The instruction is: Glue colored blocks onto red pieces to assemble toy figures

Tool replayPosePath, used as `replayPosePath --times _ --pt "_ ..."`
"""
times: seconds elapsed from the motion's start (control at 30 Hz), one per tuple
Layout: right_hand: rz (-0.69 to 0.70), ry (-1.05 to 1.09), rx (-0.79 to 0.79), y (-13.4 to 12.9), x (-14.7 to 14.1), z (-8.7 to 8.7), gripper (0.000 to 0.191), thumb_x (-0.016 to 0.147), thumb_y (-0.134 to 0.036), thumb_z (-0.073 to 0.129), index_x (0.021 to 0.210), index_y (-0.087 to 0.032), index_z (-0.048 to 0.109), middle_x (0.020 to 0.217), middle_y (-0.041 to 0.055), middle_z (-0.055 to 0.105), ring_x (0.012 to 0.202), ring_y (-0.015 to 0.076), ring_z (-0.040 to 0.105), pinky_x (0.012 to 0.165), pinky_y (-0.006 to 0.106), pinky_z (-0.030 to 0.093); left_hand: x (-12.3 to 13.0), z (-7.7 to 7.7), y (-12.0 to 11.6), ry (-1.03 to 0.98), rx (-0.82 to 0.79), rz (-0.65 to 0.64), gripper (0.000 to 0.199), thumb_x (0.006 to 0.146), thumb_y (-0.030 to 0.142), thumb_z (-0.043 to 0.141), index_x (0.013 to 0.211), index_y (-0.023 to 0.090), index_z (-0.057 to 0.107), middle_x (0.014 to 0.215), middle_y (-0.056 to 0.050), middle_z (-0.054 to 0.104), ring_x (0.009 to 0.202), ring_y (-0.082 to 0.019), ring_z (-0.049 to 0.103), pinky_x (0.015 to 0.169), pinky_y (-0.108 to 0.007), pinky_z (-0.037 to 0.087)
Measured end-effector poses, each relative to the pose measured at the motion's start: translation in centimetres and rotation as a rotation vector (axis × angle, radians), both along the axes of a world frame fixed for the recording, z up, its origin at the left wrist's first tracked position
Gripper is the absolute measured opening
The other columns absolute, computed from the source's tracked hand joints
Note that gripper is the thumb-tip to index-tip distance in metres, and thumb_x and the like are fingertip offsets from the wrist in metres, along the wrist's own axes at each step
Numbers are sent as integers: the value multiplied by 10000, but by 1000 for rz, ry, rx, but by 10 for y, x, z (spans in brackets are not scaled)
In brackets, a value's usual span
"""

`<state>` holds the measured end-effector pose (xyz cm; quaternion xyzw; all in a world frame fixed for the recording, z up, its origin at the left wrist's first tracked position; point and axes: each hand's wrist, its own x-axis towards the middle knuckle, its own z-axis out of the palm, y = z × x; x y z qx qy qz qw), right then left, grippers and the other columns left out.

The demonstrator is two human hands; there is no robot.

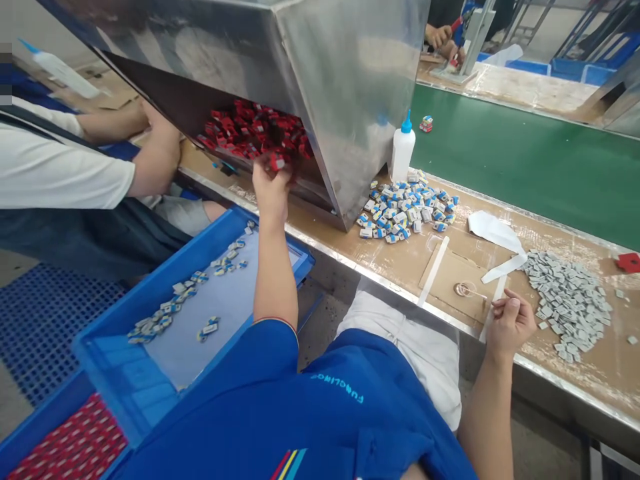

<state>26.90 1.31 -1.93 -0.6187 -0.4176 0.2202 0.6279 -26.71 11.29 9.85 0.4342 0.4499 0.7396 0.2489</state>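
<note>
My left hand (271,190) reaches into the mouth of the metal hopper (320,87), its fingers closed on a small red plastic piece (277,161). Behind it lies a heap of similar red pieces (245,127). My right hand (511,323) is over the bench's front edge with fingers pinched together; what they hold, if anything, I cannot make out. Just left of those fingers sits a small round dish (465,289) with a thin stick by it, on a cardboard sheet (445,277). A pile of small grey pieces (570,300) lies to the right.
Blue-and-white blocks (407,207) are heaped beside a white squeeze bottle (403,150). A green belt (510,160) runs behind the bench. A blue tray (115,373) holding more blocks stands at left, near a co-worker's arm (157,147). Another person's hands (443,40) are across the belt.
</note>
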Motion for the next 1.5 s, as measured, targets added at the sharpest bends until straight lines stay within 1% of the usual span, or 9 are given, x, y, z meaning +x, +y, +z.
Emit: replayPosePath --times 0.1,0.23,0.4,0.6,0.8,1.03,1.13,1.33,1.5 --pt "25 -17 -12 2 1 1 674 865 -853 718 966 -187 742 643 -24 660 523 124 494 554 297 387 24 -34 -59 -125 -71 26 642 791 686 946 1145 252 631 1047 1 828 767 -114 767 677 -211 562" --pt "21 -25 -7 4 -1 1 671 855 -858 717 955 -196 737 641 -28 647 533 129 494 568 309 401 93 -52 -107 -208 -233 -304 626 807 654 945 1211 232 719 1196 -107 861 765 -136 788 718 -249 612" --pt "2 -29 -16 0 -5 -1 632 881 -826 705 974 -202 744 646 -38 636 540 118 507 571 283 418 172 -64 -101 -229 -362 -701 642 801 554 983 1298 205 774 1120 -84 844 729 -117 727 666 -238 585" --pt "-3 -40 -59 -8 -9 -1 600 925 -792 688 995 -201 762 668 -33 656 554 109 516 574 266 421 228 -87 -76 -244 -435 -894 610 848 587 942 1276 194 753 1092 -82 838 791 -133 739 732 -252 595" --pt "26 -37 -98 -12 -11 2 542 959 -737 699 1014 -204 772 691 -26 671 595 118 565 602 269 444 241 -95 -59 -332 -522 -931 603 822 605 961 1197 199 718 1071 -71 840 876 -169 793 763 -265 610" --pt "45 -49 -115 -14 -12 2 502 987 -699 702 1042 -207 779 694 -22 680 603 127 590 603 277 450 248 -98 -53 -411 -625 -879 592 869 706 875 1182 215 765 905 -30 795 695 -130 732 577 -229 547" --pt "63 -50 -108 -15 -13 2 477 1004 -677 703 1051 -210 787 695 -21 689 601 127 593 605 277 452 255 -101 -53 -441 -638 -902 636 834 747 880 1158 205 806 964 -61 819 660 -101 690 615 -238 576" --pt "102 -58 -19 -17 -13 0 413 1041 -628 688 1035 -232 803 694 -18 702 595 131 599 610 282 466 270 -111 -63 -290 -576 -893 636 709 428 1069 1262 251 809 1017 -15 812 836 -99 734 771 -194 602" --pt "201 -82 8 -19 -9 -1 484 987 -709 714 1083 -241 793 764 5 720 639 157 617 651 320 516 277 -108 -72 -132 -623 -980 558 740 424 1033 1191 193 801 823 3 774 616 -105 674 566 -209 570"
